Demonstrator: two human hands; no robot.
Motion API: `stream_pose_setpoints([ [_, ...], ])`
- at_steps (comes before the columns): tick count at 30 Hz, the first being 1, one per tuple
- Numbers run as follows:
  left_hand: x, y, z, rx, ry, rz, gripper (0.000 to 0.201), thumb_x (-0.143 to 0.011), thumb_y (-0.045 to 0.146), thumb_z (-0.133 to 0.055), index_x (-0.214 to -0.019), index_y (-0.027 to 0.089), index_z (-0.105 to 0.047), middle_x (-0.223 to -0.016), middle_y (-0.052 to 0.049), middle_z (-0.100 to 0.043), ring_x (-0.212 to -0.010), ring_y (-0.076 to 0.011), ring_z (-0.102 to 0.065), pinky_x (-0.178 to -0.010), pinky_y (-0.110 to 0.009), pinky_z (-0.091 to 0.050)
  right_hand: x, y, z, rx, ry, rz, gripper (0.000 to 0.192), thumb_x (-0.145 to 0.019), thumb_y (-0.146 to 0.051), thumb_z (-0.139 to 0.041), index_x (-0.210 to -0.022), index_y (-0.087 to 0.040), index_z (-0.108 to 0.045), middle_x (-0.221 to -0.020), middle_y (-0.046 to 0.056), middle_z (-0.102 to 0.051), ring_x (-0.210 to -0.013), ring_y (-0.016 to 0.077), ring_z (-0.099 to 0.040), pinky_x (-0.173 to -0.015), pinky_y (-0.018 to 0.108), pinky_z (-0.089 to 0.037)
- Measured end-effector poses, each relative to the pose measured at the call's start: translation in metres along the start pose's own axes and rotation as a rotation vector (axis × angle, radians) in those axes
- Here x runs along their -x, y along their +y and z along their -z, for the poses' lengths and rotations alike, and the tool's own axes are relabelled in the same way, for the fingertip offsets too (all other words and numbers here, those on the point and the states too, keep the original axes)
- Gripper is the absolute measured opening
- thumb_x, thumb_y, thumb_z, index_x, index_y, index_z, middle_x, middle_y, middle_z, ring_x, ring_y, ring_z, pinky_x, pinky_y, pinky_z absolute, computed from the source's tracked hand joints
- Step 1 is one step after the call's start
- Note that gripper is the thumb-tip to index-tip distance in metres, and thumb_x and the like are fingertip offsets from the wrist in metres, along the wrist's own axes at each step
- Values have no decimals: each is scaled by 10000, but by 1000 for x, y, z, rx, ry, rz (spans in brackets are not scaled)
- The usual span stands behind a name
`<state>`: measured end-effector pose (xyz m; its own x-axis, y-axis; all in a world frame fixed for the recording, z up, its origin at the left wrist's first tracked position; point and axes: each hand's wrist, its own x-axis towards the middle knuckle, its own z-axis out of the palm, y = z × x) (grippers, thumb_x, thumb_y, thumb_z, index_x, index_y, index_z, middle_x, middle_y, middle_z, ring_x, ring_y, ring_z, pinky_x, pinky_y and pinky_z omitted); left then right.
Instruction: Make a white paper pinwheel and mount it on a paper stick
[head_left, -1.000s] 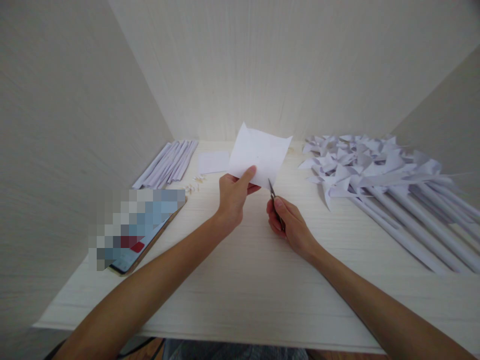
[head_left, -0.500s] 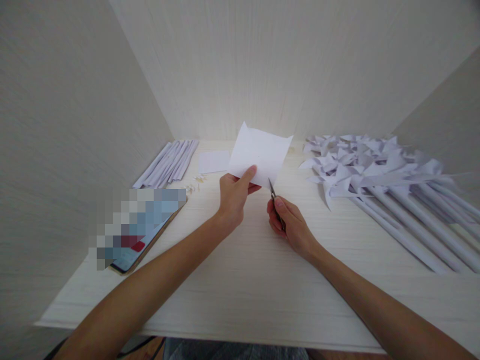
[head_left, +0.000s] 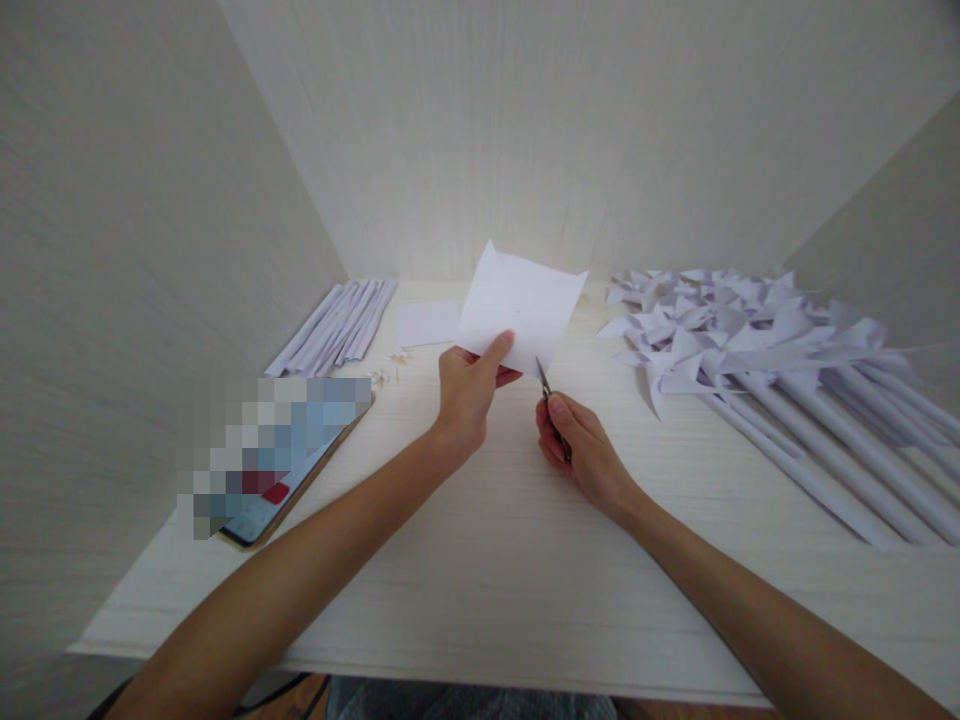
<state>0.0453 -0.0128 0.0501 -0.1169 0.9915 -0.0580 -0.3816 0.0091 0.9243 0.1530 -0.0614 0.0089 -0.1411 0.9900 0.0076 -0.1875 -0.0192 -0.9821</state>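
My left hand point(head_left: 474, 392) pinches a white sheet of paper point(head_left: 529, 300) by its lower left edge, thumb on top and fingers beneath. The sheet is held tilted above the table, with its upper corners lifted. In my right hand point(head_left: 581, 445) is a pair of small dark scissors point(head_left: 546, 383), gripped by the handles. Their blades point up and away, and the tip lies at the paper's lower right edge. Whether the blades are parted is too small to tell.
White paper pinwheels point(head_left: 697, 340) on rolled paper sticks point(head_left: 817, 440) are heaped at the right. Further paper rolls point(head_left: 337, 325) lie back left, near a flat white sheet point(head_left: 427, 324) and small pale bits point(head_left: 390, 370). A phone point(head_left: 274, 510), partly pixelated, rests at left. Walls enclose the table point(head_left: 480, 600).
Almost nothing differs. The paper's upper edge has shifted very slightly, while both hands and the scissors stay nearly in place.
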Motion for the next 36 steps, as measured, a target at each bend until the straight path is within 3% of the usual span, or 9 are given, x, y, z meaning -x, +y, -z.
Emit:
stream_pose_setpoints([
  [36,1,-2,1,-40,10,-23,247,-576,324,-663,-707,119,-616,-692,-34,-652,-605,-110,-588,-592,-251,-507,1,-2,0,33,24,-23,369,-787,-485,-428,-571,-191,-377,-402,-93,-262,-330,45,-207,-326,199,-133],
])
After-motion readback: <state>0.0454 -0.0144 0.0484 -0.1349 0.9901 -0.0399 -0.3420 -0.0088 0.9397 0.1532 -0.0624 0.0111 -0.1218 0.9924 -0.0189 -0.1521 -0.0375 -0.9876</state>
